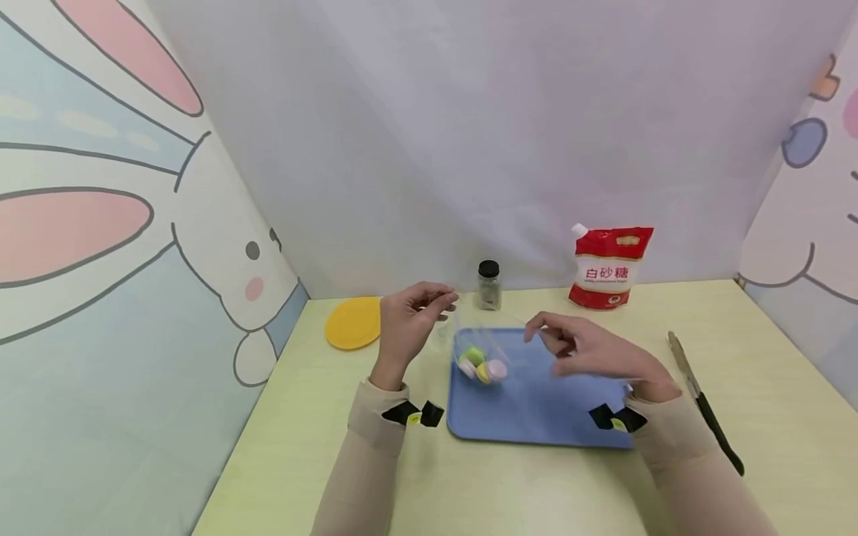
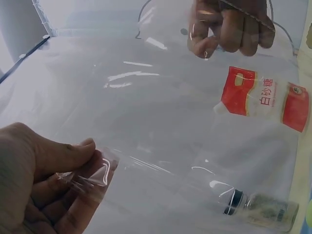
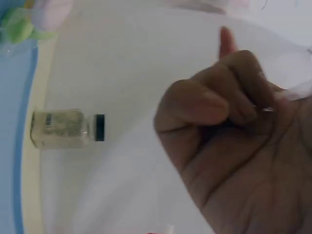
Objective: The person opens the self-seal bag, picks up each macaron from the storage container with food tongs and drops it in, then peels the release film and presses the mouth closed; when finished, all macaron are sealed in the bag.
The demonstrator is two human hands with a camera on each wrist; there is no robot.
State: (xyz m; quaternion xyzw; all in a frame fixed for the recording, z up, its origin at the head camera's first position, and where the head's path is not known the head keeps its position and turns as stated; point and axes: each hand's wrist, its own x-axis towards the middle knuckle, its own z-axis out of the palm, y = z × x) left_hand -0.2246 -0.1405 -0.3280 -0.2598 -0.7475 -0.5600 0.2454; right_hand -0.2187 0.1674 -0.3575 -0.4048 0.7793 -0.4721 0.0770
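Note:
My left hand (image 1: 410,324) pinches a gathered corner of a clear plastic bag (image 2: 105,168) between thumb and fingers. Several macarons (image 1: 484,368), green, yellow and pale pink, lie at the bottom of the bag, over the left part of a blue tray (image 1: 536,424). To the right, my right hand (image 1: 593,348) has its fingers curled. The clear film runs up to this hand and seems gripped at its edge, though the exact contact is hard to see. The film spans the space between both hands.
Behind the tray stands a small glass jar (image 1: 489,286) with a black lid. A red and white sugar pouch (image 1: 606,268) leans at the back wall. On the left lies a yellow plate (image 1: 351,324); a black-handled spatula knife (image 1: 704,402) lies to the right.

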